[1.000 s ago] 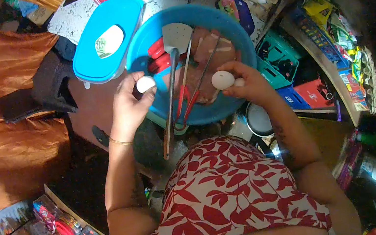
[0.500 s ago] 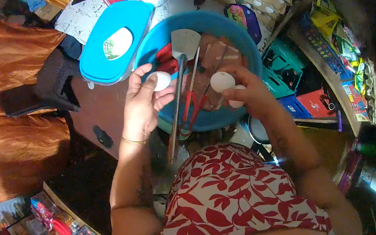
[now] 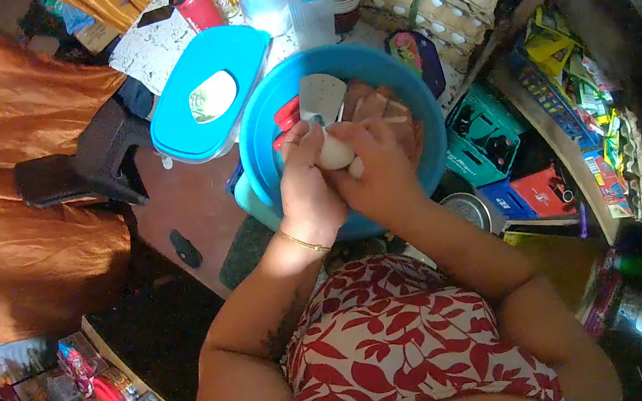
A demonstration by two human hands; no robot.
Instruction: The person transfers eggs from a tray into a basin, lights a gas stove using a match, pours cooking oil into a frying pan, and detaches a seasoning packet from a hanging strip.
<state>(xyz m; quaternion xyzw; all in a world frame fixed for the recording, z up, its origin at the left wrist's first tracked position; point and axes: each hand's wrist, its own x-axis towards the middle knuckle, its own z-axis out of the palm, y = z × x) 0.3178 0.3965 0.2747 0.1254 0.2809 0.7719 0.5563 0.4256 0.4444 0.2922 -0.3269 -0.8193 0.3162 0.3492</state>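
Left hand [image 3: 308, 181], right hand [image 3: 377, 164] touching over basin [image 3: 260, 155] — eggs [image 3: 336, 153] between, seemingly two.

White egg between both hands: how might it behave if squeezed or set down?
The white egg looks smooth, so it may slip between the left hand and right hand. Being thin-shelled, it would probably crack if squeezed hard or knocked against the second egg close by. Its rounded shape suggests it would roll if set down.
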